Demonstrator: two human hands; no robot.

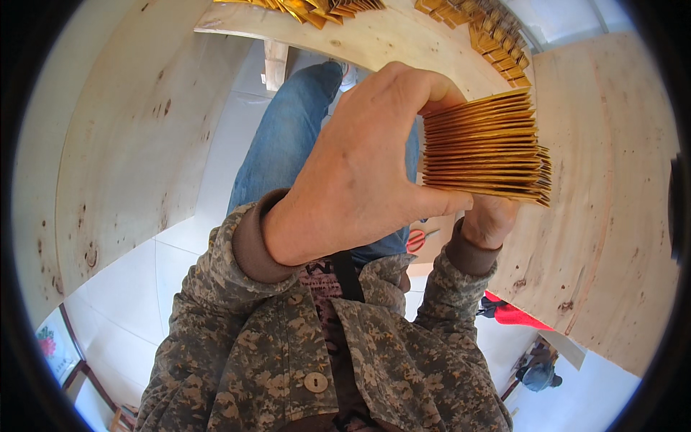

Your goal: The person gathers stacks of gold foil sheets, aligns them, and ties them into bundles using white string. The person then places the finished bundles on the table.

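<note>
Gold paper stack (pixel 481 147) sits between thumb and curled fingers of the left hand (pixel 353 162), over the right hand (pixel 492 219), whose grip I can't make out, seemingly being squared, next calling for gently evening the jutting edges.

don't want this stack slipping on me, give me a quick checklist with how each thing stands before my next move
1. Left hand secure on the stack: ok, thumb and fingers grip its left end.
2. Right hand supporting the stack: cannot tell, it is partly hidden behind and below it.
3. Stack edges even: not ok, lower pieces at the right end jut past the upper ones.
4. Red-handled tool clear of both hands: ok, it lies apart, seen between the sleeves.
5. Gold pieces at the upper right clear of the hands: ok, they lie apart on the table.
</note>
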